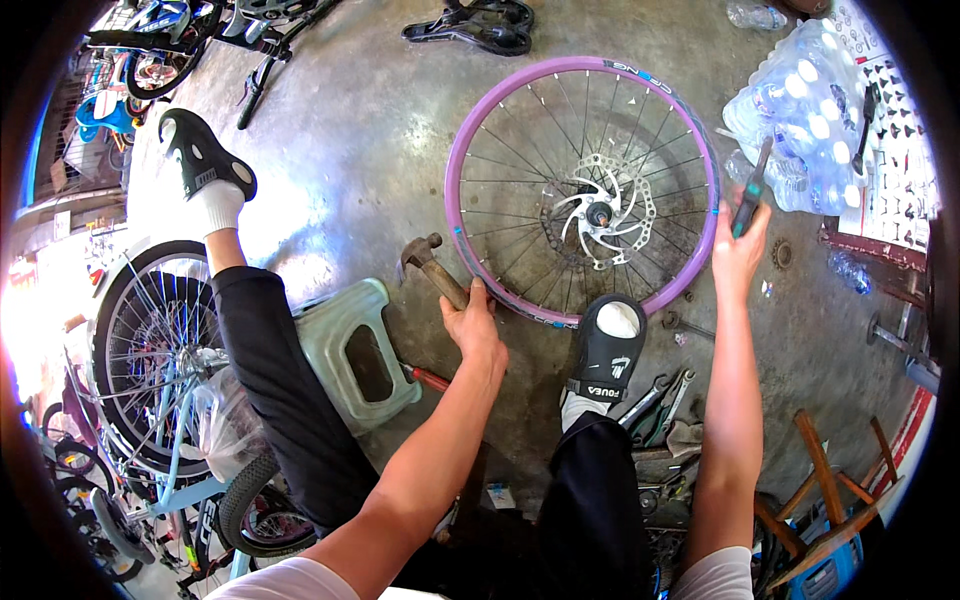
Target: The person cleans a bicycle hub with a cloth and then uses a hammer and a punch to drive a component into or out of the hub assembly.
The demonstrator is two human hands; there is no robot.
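My left hand [472, 325] is wrapped round the wooden handle of a claw hammer [425, 255], its head pointing up and left. On the concrete floor ahead lies a purple-rimmed bicycle wheel [458, 150] with black spokes. A silver brake disc [635, 208] faces up round its hub. At the wheel's right edge my right hand [742, 240] is closed on a black-and-green-handled tool [749, 205] with a narrow tip pointing up; its exact kind is unclear. My right shoe [612, 345] stands by the near rim, and my left shoe [205, 160] is farther left.
A pale green plastic stool [338, 335] and a red-handled tool [428, 378] are left of centre. Wrenches [655, 405] lie beside my right foot. Packed water bottles [800, 110] stand at right, a black saddle [480, 25] at the top, bicycles [165, 350] along the left.
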